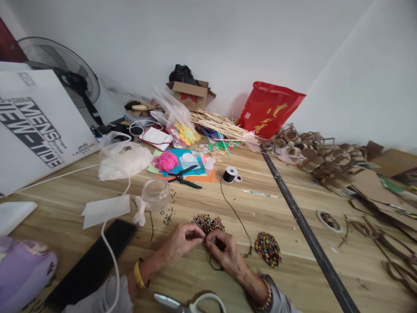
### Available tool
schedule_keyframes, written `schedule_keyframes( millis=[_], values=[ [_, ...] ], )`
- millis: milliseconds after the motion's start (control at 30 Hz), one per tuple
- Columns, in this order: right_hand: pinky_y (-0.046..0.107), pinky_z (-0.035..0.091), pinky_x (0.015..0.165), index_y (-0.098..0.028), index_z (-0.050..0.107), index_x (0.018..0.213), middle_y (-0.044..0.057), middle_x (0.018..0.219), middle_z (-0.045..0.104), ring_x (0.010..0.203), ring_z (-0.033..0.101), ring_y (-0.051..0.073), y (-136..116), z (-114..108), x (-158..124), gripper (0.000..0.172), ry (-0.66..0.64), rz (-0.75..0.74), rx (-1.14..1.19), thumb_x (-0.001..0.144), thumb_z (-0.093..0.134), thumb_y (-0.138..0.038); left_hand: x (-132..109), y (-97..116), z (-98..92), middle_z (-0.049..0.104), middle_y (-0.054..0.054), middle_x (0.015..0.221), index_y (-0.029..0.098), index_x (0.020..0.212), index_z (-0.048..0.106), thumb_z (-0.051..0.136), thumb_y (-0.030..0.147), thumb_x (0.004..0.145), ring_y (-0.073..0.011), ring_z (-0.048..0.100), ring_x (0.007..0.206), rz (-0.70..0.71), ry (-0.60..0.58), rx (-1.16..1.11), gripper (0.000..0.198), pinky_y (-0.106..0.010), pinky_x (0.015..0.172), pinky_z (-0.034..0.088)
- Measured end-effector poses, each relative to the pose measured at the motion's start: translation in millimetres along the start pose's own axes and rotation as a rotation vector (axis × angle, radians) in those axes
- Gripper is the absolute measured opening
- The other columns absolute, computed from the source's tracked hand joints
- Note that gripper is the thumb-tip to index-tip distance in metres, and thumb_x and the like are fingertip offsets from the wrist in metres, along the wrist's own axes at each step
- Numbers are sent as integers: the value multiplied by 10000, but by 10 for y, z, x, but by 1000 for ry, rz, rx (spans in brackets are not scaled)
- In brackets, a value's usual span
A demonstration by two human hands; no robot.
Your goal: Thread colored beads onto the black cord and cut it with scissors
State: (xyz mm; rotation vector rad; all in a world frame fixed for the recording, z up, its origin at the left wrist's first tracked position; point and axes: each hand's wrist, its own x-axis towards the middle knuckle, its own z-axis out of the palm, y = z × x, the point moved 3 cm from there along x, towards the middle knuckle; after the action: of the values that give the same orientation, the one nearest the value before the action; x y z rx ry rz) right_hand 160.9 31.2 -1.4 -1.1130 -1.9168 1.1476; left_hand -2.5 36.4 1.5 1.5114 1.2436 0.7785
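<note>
Just in front of the bead pile (208, 223) on the wooden worktop (182, 278), my left hand (180, 241) and right hand (224, 250) meet fingertip to fingertip. Both are closed in a pinch on the black cord (236, 214). Whether a bead sits between my fingertips is too small to tell. From my right hand the cord runs past the pile's right side to a spool (230, 174) well beyond the pile. Right of the pile, near my right wrist, lies a flat beaded round (268, 248).

What could go wrong, as I judge it: if either pinch slackens, beads could slide off the cord. My knuckles are almost touching the pile, so a nudge could scatter it. The slack cord could also catch my wrist and drag the spool.

Counted:
- two hands
- one loose pile
- one beaded round
- one cord
- one spool
- one glass jar (155, 194), left of and beyond the pile
- one pair of pliers (184, 178), farther back
- one pair of scissors (192, 304), nearer me than the pile
</note>
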Motion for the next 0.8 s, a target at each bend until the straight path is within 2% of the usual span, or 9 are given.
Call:
schedule_keyframes(
  millis=[433,800],
  values=[
    [218,342,520,-145,598,732,-6,609,500,567,439,114,5,-2,2,244,-8,-2,-19,856,517,-340,-13,30,13,676,-29,692,125,703,659,599,105,662,-159,610,673,-13,-7,-34,75,-243,650,469],
    [211,333,506,-148,598,718,-9,604,489,562,428,112,-16,-3,3,273,-8,-2,-9,860,521,-368,-15,39,11,681,-24,687,135,700,666,598,105,650,-165,612,678,-7,4,-17,90,-243,647,471]
  ],
)
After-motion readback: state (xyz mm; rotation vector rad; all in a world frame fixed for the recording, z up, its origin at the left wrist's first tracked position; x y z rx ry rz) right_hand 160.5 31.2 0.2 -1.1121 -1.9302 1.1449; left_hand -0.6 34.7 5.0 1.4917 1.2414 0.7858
